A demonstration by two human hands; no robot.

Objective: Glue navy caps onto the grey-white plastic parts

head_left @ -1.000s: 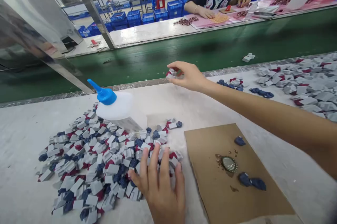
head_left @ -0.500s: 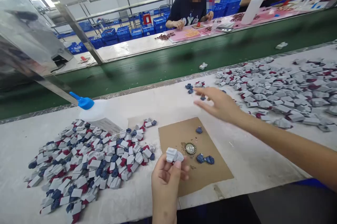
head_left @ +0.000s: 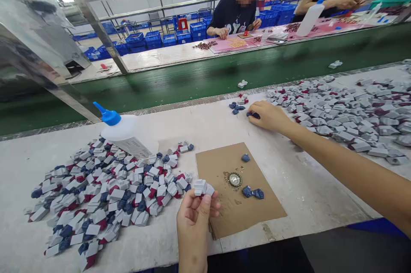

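Between the thumb and fingers of my left hand (head_left: 197, 217) is a small light-grey moulded piece (head_left: 203, 188), held over the left edge of a brown cardboard sheet (head_left: 224, 217). My right hand (head_left: 268, 115) reaches to the far side of the table, its fingertips closed on a dark blue piece (head_left: 253, 115). Beside it sit a few loose dark blue pieces (head_left: 236, 108). On the cardboard lie a bottle cap (head_left: 235, 179) with tiny bits around it, a dark blue bow-shaped piece (head_left: 253, 192) and a smaller blue piece (head_left: 245, 158).
A heap of grey, maroon and blue pieces (head_left: 128, 187) covers the left side, with a blue-tipped white bottle (head_left: 120, 129) behind it. Another large grey heap (head_left: 346, 114) spreads at right. Beyond runs a green conveyor belt (head_left: 180, 80); co-workers (head_left: 237, 12) sit across it.
My right hand has come down onto the table and its fingers have closed on a dark blue piece. My left hand, still holding the grey piece, has shifted slightly left.
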